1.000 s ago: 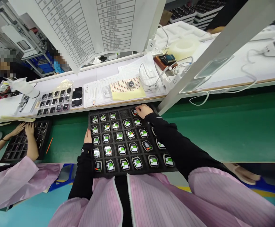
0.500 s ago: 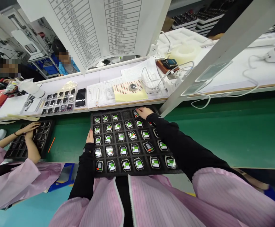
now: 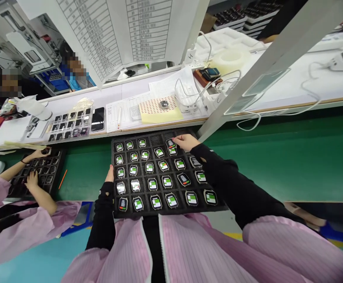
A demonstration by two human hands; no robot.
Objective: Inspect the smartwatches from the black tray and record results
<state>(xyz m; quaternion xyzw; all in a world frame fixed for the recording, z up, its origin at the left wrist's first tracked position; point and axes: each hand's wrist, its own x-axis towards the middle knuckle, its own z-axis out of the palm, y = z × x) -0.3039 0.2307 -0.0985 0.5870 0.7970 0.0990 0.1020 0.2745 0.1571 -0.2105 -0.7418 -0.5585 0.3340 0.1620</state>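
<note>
A black foam tray (image 3: 156,140) full of square smartwatch heads lies in front of me, most with green and white screens. At its left edge, my left hand (image 3: 109,174) grips the tray's side; some of its fingers are hidden. Over the back row, my right hand (image 3: 186,142) pinches a watch head (image 3: 170,144) between thumb and fingers. This watch has a dark screen with small text and is raised above the neighbouring green-screened watch. The cell to its left in the back row holds nothing. Another dark-screened watch (image 3: 184,179) sits tilted in its cell.
A shelf behind the tray bears a phone (image 3: 97,119), a clear tray of small parts (image 3: 69,125), papers and a charger (image 3: 186,96) with cables. A slanted white post (image 3: 233,94) stands at right. Left, a co-worker's hands work over another black tray (image 3: 49,179) beside an orange stick (image 3: 62,179).
My right hand has lifted the dark-screened watch from the back row and brought it slightly toward me. My left hand stays at the tray's edge. The co-worker's hands have moved apart.
</note>
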